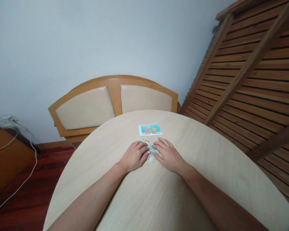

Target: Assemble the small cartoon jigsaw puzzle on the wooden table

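Note:
A small pile of jigsaw puzzle pieces [150,154], mostly teal with bits of yellow and pink, lies on the round wooden table [139,199]. My left hand [135,156] rests along the left side of the pile, fingers stretched out and touching its edge. On the other side my right hand [168,154] lies with its fingers spread over part of the pieces. Neither hand grips anything that I can see. Just beyond the pieces is a picture card [150,129] with a pink and a yellow cartoon figure on teal. Some pieces are hidden under my fingers.
Behind the table stands a wooden headboard [115,81] with two cream panels, against a pale wall [106,38]. A slatted wooden frame [245,70] leans at the right. At the left are a brown cabinet [9,157] and a white cable [26,178] hanging to the floor.

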`<act>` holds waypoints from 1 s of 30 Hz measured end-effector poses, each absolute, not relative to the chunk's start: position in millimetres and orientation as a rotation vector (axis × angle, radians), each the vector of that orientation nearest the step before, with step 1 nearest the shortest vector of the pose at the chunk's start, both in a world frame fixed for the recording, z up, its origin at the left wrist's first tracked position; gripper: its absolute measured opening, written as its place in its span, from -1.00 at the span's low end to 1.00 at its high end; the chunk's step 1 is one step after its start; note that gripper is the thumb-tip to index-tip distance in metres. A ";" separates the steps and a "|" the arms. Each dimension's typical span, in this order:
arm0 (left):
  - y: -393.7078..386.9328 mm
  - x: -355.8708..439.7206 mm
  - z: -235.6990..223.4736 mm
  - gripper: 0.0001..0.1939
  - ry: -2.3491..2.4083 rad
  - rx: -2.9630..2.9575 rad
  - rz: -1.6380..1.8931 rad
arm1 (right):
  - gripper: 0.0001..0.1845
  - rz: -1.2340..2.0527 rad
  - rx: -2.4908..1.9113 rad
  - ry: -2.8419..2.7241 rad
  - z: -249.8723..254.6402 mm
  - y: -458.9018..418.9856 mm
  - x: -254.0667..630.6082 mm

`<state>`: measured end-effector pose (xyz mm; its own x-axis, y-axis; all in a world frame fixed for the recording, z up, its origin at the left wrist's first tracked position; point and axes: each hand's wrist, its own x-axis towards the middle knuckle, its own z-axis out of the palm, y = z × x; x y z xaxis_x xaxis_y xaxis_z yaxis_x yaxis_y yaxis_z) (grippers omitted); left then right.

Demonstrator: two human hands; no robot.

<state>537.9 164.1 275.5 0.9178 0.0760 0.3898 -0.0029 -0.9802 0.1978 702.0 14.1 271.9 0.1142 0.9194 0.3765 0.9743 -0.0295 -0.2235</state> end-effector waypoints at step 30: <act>167.8 539.4 272.4 -0.73 0.014 2.886 0.638 | -0.64 0.034 -2.131 -1.520 251.1 26.1 700.3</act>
<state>539.4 167.8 272.4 0.9075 0.0490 0.4171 -0.0306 -0.9828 0.1822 700.3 26.1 251.1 0.3702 0.8886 0.2707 0.8755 -0.2364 -0.4214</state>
